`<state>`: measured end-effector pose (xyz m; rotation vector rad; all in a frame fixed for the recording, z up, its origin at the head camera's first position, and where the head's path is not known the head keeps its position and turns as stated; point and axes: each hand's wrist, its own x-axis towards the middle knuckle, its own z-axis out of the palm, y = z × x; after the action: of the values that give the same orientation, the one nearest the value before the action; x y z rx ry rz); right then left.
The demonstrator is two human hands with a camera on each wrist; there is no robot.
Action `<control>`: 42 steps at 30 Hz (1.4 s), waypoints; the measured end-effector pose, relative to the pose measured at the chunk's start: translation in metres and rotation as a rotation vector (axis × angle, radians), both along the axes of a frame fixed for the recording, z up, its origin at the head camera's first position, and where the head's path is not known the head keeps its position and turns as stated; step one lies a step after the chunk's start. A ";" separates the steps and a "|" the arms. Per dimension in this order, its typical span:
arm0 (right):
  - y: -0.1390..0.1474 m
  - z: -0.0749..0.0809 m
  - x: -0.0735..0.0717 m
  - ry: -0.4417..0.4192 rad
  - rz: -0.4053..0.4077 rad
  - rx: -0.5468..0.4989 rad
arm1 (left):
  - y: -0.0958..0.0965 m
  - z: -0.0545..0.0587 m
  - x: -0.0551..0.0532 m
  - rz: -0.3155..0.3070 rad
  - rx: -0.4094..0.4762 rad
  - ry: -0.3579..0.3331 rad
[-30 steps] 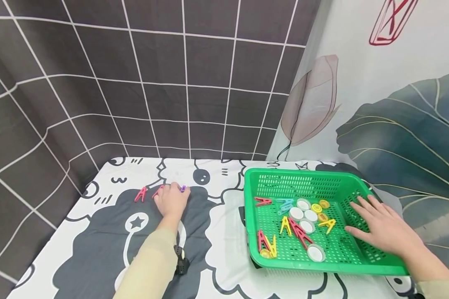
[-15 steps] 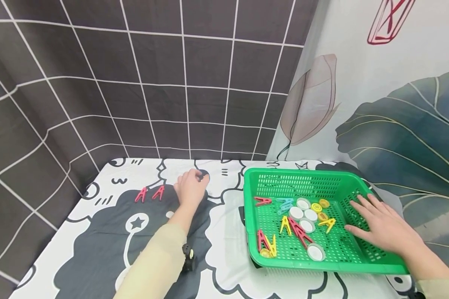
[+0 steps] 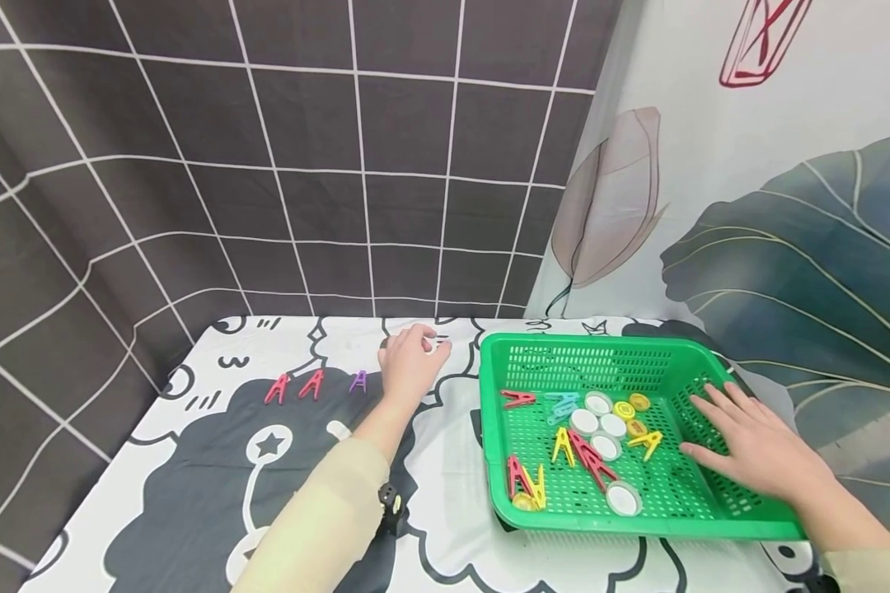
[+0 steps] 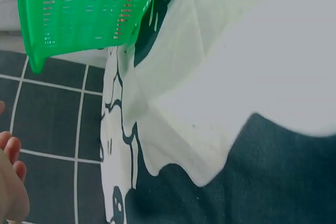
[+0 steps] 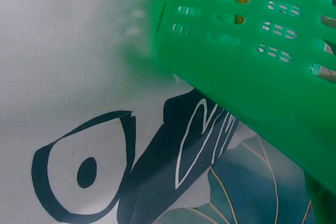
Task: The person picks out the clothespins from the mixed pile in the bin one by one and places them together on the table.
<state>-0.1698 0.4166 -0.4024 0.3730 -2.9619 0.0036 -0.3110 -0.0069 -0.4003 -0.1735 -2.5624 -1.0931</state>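
Note:
My left hand (image 3: 409, 366) hovers over the far side of the table, its fingers loosely bent with nothing visible between them. Just left of it is a small purple clothespin (image 3: 358, 380). Two red clothespins (image 3: 312, 384) lie further left, roughly in line with it. My right hand (image 3: 760, 449) rests, fingers spread, on the right side of a green plastic basket (image 3: 608, 525). Inside are red clothespins (image 3: 592, 459), yellow clothespins (image 3: 564, 446), blue clothespins (image 3: 562, 407), white round caps (image 3: 624, 498) and yellow round caps (image 3: 624, 410). In the left wrist view only some fingertips (image 4: 11, 148) show.
A white and dark-grey patterned cloth (image 3: 445, 461) covers the table. Behind it hangs a dark gridded curtain (image 3: 408, 206), with a leaf-printed one (image 3: 786, 247) at the right. The basket's perforated wall (image 5: 252, 72) fills much of the right wrist view.
My left hand has left the purple clothespin, which now stands uncovered on the cloth, and has moved right toward the basket. The right hand keeps its place on the basket.

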 end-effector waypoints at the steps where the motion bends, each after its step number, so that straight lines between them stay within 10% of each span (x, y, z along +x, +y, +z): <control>1: 0.000 0.000 0.000 0.004 0.003 0.005 | 0.001 0.001 0.001 -0.010 0.002 0.002; 35: -0.003 0.002 -0.001 -0.030 -0.024 0.021 | 0.066 0.018 0.046 -0.601 -0.098 -0.058; 42: -0.003 0.003 -0.001 -0.016 -0.021 0.020 | 0.073 0.019 0.052 -0.696 -0.291 -0.066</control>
<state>-0.1708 0.4139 -0.3996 0.3465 -2.9835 -0.0258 -0.2594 0.0664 -0.3810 -1.1873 -2.7751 -0.9179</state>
